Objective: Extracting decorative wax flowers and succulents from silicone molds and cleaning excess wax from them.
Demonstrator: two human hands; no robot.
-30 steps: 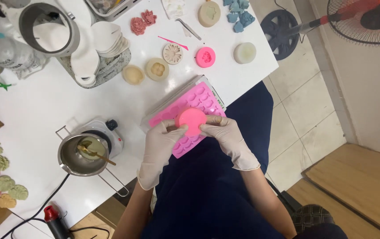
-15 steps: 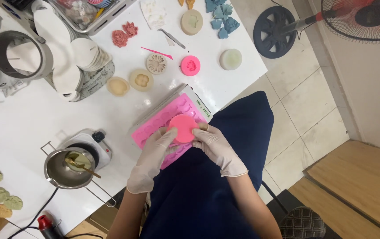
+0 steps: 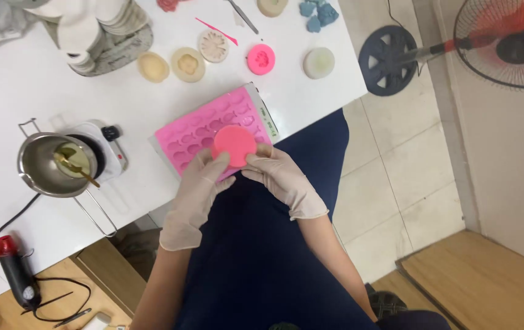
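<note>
**Round pink mould held at the tabletop's near edge**

White tabletop (image 3: 42, 91) edge runs diagonally; the pink mould tray (image 3: 197, 131) overhangs it slightly toward the lap. Open room lies left of the tray, before the steel pot (image 3: 54, 165) on its small hotplate (image 3: 106, 143). Small round moulds (image 3: 188, 64) sit well apart, farther back.

Against half a second ago: grip unchanged, the view merely shifted, it seems.

Left hand (image 3: 194, 195) and right hand (image 3: 283, 177), both gloved, pinch the round pink mould (image 3: 233, 145) from either side, fingers closed on its lower rim, above the tray's near corner.
</note>
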